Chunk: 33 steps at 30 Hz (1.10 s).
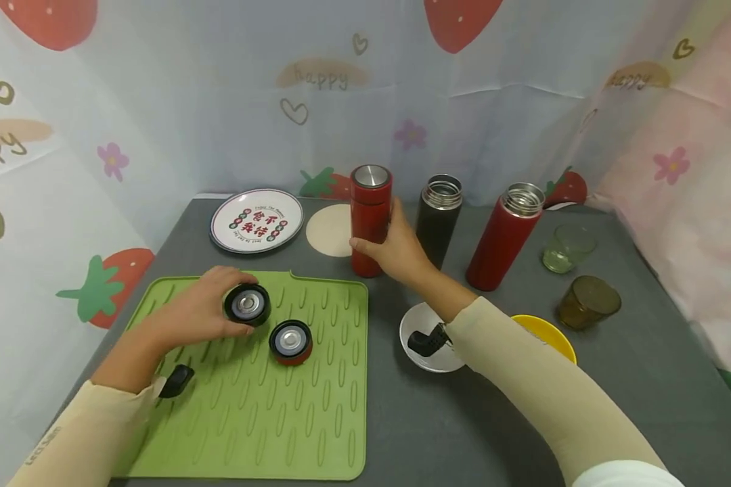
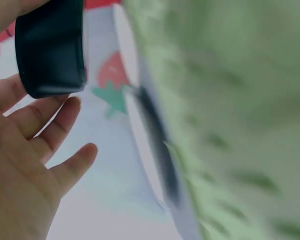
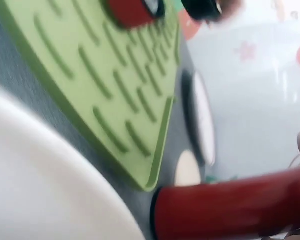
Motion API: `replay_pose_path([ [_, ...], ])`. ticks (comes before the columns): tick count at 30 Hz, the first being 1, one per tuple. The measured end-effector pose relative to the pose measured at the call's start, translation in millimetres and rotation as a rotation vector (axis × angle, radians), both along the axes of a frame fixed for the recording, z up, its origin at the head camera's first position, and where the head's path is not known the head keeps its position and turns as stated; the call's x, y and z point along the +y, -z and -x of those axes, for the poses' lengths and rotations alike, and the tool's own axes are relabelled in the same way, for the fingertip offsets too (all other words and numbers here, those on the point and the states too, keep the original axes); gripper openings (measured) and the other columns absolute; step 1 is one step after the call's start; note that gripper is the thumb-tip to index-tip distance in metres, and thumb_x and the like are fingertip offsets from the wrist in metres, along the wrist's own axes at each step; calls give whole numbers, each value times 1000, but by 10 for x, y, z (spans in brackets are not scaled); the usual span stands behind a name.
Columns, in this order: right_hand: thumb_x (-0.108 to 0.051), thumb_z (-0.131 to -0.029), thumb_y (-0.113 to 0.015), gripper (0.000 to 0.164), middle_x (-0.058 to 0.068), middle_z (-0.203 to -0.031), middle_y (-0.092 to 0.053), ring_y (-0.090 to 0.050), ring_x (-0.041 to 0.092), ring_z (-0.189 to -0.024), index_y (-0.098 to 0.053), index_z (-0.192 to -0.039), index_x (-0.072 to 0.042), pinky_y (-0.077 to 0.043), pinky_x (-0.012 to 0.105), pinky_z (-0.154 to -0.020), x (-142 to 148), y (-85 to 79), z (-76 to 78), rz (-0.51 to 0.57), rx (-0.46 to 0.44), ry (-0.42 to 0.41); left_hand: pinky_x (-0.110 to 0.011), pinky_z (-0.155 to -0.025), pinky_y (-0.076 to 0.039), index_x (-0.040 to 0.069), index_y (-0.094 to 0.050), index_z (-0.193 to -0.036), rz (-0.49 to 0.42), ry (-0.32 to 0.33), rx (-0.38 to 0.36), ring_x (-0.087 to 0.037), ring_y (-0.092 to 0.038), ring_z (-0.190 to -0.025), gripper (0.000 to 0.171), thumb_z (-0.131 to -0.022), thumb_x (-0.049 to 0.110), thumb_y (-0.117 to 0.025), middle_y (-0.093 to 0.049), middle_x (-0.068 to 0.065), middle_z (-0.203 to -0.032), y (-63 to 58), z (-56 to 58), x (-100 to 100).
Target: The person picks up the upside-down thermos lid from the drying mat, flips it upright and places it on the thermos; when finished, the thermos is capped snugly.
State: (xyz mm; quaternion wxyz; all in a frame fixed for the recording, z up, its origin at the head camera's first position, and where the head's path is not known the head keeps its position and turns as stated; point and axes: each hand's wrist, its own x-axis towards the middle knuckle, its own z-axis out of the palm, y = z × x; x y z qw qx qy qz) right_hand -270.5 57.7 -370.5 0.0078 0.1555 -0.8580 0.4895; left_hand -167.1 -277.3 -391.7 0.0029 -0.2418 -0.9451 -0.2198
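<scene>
My left hand (image 1: 197,311) pinches a black bottle lid (image 1: 247,304) between thumb and fingers over the green mat (image 1: 323,433), its metal inner side facing up. In the left wrist view the black lid (image 2: 50,50) is apart from the mat. A red-and-black lid (image 1: 290,342) lies on the mat beside it, also inner side up. My right hand (image 1: 399,247) grips a red thermos bottle (image 1: 370,216) with a steel-topped lid on. The red bottle (image 3: 225,207) stands just past the mat's corner in the right wrist view.
A black thermos (image 1: 438,220) and a red thermos (image 1: 504,237), both lidless, stand to the right. Farther right are a clear glass (image 1: 568,250) and a brown glass (image 1: 589,302). A white bowl (image 1: 415,325) and yellow bowl (image 1: 551,331) sit nearer. A plate (image 1: 257,221) and cream disc (image 1: 329,230) lie behind.
</scene>
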Motion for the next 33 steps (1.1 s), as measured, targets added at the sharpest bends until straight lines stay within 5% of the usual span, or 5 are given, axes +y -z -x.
replay_pose_path([
  [6,-51,-83,-73,114,8,-161,-14,-20,21,-144,4,-156,-11,-26,43,-112,81,-38,-413,-27,-66,-30,-46,-97,-39,10,-56,-129,-40,113,60,-21,-45,-118,71,-71,40,-86,-55,-1,-124,-219,115,509],
  [11,-52,-85,-70,94,3,-152,-36,-38,20,-136,-21,-155,-12,-39,40,-104,245,-8,-692,30,-104,-89,-41,-97,-39,9,-58,-126,-85,246,194,-19,-45,-115,68,-71,38,-84,-56,0,-120,-343,226,958],
  [18,-43,-87,-72,60,4,-118,-65,-62,21,-105,-55,-134,-10,-52,41,-85,432,76,-799,47,-106,-153,-34,-96,-39,6,-60,-124,-107,414,304,-19,-46,-110,64,-71,34,-83,-55,-2,-116,-421,315,1473],
  [33,-16,-93,-69,45,19,-112,-62,-65,24,-95,-53,-128,6,-55,37,-81,620,97,-1042,465,-277,-128,-32,-101,-35,4,-59,-126,-188,531,445,-22,-44,-114,63,-73,29,-84,-54,-6,-119,-397,335,1949],
])
